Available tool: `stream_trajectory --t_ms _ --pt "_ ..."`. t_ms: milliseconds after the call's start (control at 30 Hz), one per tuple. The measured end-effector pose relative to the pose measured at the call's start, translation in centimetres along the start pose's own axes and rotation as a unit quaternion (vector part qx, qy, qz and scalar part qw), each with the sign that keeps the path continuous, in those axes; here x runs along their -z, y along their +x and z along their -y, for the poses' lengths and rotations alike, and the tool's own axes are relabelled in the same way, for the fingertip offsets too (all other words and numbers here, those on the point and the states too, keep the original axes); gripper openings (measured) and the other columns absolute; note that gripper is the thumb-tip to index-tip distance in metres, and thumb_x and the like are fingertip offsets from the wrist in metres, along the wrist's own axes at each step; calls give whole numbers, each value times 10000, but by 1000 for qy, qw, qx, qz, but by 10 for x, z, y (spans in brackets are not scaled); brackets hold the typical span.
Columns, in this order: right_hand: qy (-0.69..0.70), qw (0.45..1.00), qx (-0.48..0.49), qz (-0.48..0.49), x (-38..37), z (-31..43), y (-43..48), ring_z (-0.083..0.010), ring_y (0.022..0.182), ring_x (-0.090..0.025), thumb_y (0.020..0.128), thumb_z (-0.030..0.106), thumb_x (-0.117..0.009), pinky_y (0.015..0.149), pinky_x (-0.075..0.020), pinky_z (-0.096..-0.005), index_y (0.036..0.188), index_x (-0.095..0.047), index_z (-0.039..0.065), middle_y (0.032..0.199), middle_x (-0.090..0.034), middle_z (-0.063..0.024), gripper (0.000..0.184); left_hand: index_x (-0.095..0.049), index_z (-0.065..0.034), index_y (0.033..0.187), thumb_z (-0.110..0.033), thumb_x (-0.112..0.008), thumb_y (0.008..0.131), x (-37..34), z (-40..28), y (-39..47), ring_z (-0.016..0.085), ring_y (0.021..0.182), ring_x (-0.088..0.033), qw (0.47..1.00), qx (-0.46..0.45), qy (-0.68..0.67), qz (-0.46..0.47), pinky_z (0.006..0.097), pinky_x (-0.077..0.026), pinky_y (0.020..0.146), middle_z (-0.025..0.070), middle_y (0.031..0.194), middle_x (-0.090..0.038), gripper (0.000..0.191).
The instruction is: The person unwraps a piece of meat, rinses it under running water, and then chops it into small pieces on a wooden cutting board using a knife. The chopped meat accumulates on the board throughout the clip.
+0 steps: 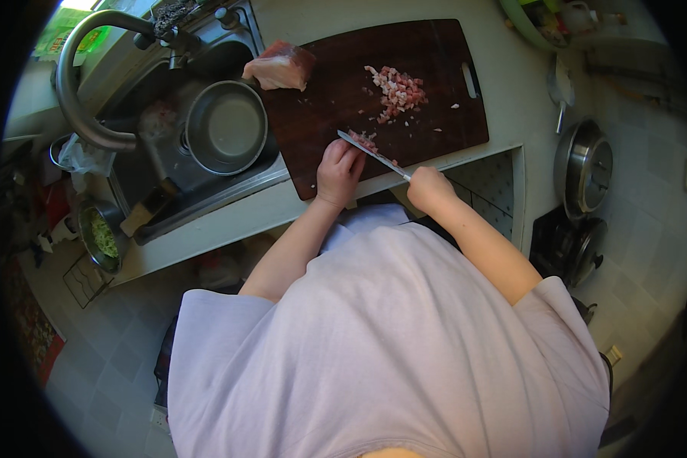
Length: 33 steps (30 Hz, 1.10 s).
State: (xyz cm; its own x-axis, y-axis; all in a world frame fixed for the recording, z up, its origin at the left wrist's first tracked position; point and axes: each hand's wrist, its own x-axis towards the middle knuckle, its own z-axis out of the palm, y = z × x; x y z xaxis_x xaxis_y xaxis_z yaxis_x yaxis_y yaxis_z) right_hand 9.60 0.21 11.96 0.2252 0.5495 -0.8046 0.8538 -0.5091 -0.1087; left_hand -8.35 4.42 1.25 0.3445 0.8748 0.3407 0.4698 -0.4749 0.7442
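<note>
My right hand [432, 189] grips the handle of a kitchen knife [375, 156]. Its blade points up and left across the near part of a dark wooden cutting board [332, 68]. Against the blade's far side lie small cut bits of raw meat [366, 139]. My left hand [339, 172] rests on the board by the blade's tip end, fingers bent; whatever is under them is hidden. Farther back sits a pile of diced pink-and-white meat [398, 91]. A thick slab of raw meat [283, 66] lies over the board's far left corner.
Left of the board is a steel sink [149, 154] with a metal pan [227, 127] and a curved faucet [66, 74]. A bowl of shredded green vegetable [103, 235] stands at the counter's left end. On the right are a lidded steel pot [589, 166] and a ladle [561, 91].
</note>
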Motion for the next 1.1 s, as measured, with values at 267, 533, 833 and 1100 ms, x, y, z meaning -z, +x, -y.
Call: stream_trajectory --t_ms 267,533,833,1100 --pt "-12 999 36 0 1 55 53 -396 1008 -675 880 126 -560 865 -549 -476 1009 -714 -10 1044 -695 -235 242 -661 -66 886 -5 -742 727 -1 -1 2 299 898 -627 1000 3 13 -12 386 -534 769 79 967 -629 188" --pt "-25 999 -15 17 -5 14 47 -379 1060 -664 920 184 -544 890 -544 -454 1042 -714 11 1102 -685 -230 272 -659 -77 883 -29 -753 728 -5 2 -4 295 899 -624 999 11 1 -34 389 -533 758 77 951 -621 187" --pt "-56 998 14 9 -1 12 52 -390 1034 -666 957 296 -558 883 -543 -458 1036 -716 3 1076 -685 -245 343 -683 -87 889 -32 -761 739 -1 -1 2 278 889 -631 1000 3 -3 -31 371 -533 758 66 940 -633 179" --pt "-20 999 -7 -40 23 -16 59 -407 982 -673 920 230 -584 854 -543 -467 968 -729 -5 1005 -697 -249 280 -696 -94 941 -42 -761 755 -2 -1 -1 282 957 -629 1000 11 -9 -23 379 -531 813 68 1008 -641 203"
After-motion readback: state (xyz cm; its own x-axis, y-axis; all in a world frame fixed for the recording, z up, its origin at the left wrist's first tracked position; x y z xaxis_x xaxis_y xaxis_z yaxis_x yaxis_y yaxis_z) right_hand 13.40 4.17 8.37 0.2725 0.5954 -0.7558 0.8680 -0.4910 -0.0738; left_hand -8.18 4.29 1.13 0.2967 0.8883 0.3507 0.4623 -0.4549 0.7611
